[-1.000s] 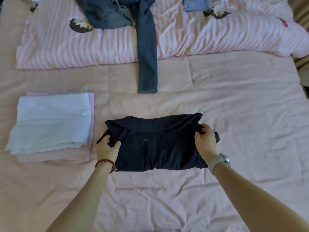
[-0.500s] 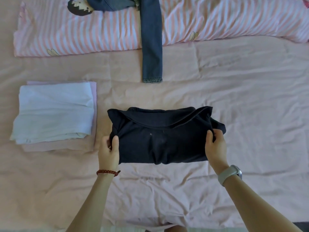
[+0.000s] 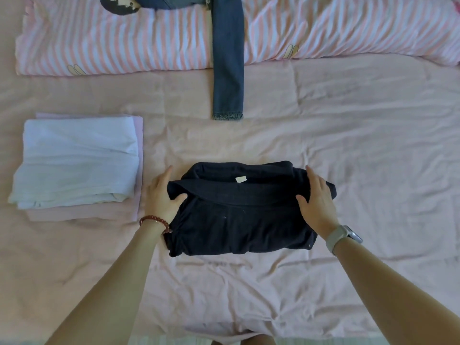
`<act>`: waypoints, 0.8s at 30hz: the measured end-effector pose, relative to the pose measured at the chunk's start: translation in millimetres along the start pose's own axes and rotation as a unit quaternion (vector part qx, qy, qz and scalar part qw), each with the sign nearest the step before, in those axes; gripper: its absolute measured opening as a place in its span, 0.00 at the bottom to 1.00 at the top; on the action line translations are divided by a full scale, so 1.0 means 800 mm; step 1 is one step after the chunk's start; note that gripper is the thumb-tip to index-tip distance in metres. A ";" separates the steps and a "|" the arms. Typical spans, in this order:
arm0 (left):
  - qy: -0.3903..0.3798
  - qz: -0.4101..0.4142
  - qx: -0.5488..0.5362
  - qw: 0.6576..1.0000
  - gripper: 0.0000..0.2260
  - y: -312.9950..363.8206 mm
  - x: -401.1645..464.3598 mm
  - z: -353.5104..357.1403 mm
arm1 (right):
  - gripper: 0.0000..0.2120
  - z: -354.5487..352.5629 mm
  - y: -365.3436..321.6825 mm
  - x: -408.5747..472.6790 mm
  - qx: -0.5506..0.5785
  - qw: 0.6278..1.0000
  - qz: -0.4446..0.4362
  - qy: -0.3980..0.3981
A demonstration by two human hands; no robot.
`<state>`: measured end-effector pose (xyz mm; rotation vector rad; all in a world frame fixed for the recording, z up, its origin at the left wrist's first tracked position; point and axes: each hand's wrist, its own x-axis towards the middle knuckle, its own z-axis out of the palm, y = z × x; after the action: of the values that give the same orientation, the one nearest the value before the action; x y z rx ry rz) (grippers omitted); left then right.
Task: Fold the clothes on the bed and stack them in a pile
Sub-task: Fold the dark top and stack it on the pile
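Observation:
A folded black garment (image 3: 239,220) lies on the pink sheet in front of me, a small white label showing near its far edge. My left hand (image 3: 161,197) is at its left side, thumb over the upper fold and fingers stretched out beside it, gripping that edge. My right hand (image 3: 316,202) lies flat on the garment's right end with fingers spread. To the left sits a pile (image 3: 77,163) of folded clothes, a white piece on top of pink ones. Blue jeans (image 3: 227,70) lie unfolded at the far side, one leg hanging down toward me.
A pink-and-white striped duvet (image 3: 124,46) runs across the far side of the bed, under the jeans. The wrinkled pink sheet (image 3: 373,145) spreads wide to the right of the black garment and between it and the jeans leg.
Both hands slid from the garment's near side edges up to its far corners. The upper fold has shifted and a white label now shows. My view tilted further down.

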<state>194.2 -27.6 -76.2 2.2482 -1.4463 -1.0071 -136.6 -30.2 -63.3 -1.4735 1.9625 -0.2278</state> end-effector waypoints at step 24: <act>0.042 -0.067 -0.190 0.979 0.05 0.022 0.016 -0.023 | 0.06 -0.025 -0.017 0.023 0.220 0.964 0.049 0.140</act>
<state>198.2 -49.3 -58.6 2.0962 -0.9782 -1.1055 -140.7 -56.1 -48.6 -1.0961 2.0249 -0.8101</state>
